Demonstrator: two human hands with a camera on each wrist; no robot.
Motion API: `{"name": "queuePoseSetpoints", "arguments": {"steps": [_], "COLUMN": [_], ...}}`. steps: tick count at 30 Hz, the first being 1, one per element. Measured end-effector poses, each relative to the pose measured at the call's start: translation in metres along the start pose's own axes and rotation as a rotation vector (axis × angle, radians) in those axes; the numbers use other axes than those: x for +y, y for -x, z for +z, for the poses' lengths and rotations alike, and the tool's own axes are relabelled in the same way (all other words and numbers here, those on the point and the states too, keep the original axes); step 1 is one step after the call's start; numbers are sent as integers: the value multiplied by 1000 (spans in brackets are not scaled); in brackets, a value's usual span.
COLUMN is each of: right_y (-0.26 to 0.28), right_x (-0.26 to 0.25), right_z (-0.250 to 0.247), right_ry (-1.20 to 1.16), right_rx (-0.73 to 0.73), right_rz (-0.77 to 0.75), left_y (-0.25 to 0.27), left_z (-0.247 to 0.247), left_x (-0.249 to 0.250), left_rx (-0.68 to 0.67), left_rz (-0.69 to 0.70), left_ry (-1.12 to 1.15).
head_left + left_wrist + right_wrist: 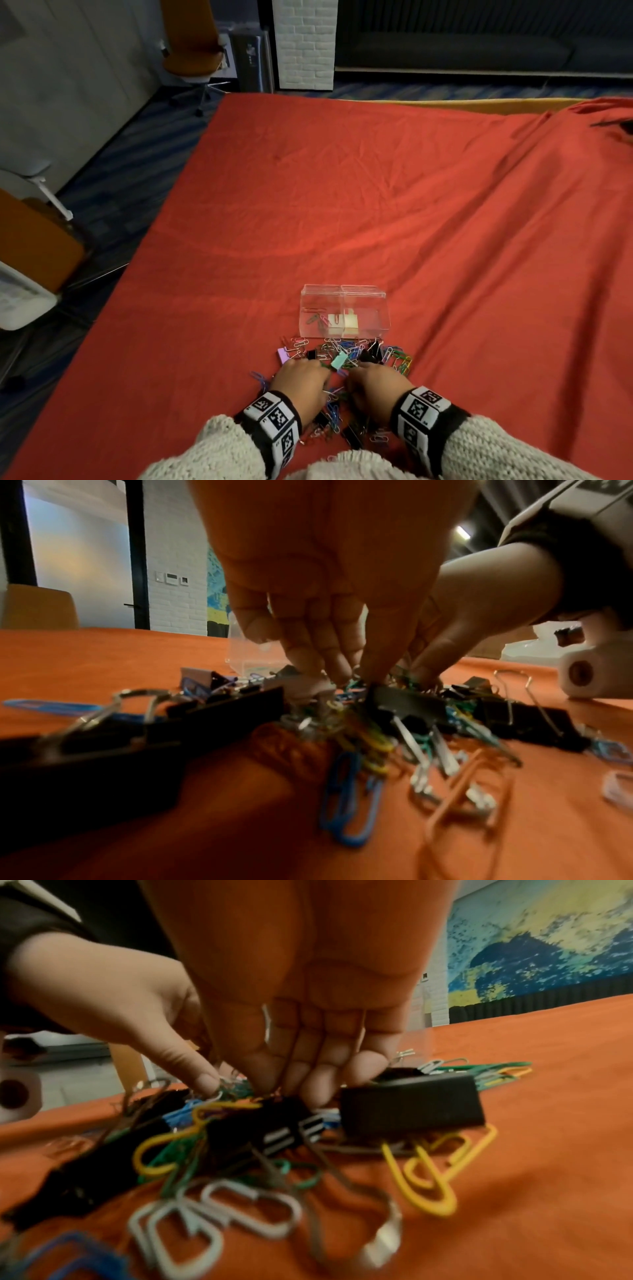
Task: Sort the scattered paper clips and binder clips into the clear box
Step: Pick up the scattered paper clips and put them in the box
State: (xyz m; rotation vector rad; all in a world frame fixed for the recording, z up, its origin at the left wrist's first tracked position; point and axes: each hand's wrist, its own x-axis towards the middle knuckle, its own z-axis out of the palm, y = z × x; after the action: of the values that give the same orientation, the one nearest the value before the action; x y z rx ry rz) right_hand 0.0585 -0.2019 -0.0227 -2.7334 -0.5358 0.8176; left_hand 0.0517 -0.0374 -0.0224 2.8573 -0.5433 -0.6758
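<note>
While both hands dig into the pile of clips (342, 356) on the red cloth (342, 205), the left hand (301, 383) keeps its fingers (308, 642) pressed together, tips down among paper clips. The right hand (375, 385) does likewise, fingertips (318, 1085) bunched beside a black binder clip (411, 1104); whether either pinches anything, I cannot tell. Just beyond the pile sits the clear box (344, 310), holding a few paper clips.
</note>
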Motion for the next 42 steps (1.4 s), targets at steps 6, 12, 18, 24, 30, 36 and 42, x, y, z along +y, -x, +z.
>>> {"name": "queuePoseSetpoints", "arguments": {"steps": [6,12,18,24,30,36,42], "right_y": [-1,-19,-47,-63,-47,-28,-20], "right_x": [-3,-7,-15,-17,-15,-10,-1], "right_z": [-16,-50,-73,-76,-71,-33,12], "right_ry": [-202,-283,-328,-328,-284,32,60], "right_rx": [180,341,340,291,232,-62,73], "right_rz": [39,78,207,234,146,138,119], "left_y": [7,-4,-28,-40,-27,-17,-19], "left_z": [-14,-38,-57,-58,-49,-13,3], "left_x": [0,-22,-36,-37,-33,-16,-7], "left_rx": [248,389,485,471,430,75,-27], "left_rz": [-41,-186,-297,-316,-286,-51,-51], "left_ry": [297,569,631,648,621,323,11]}}
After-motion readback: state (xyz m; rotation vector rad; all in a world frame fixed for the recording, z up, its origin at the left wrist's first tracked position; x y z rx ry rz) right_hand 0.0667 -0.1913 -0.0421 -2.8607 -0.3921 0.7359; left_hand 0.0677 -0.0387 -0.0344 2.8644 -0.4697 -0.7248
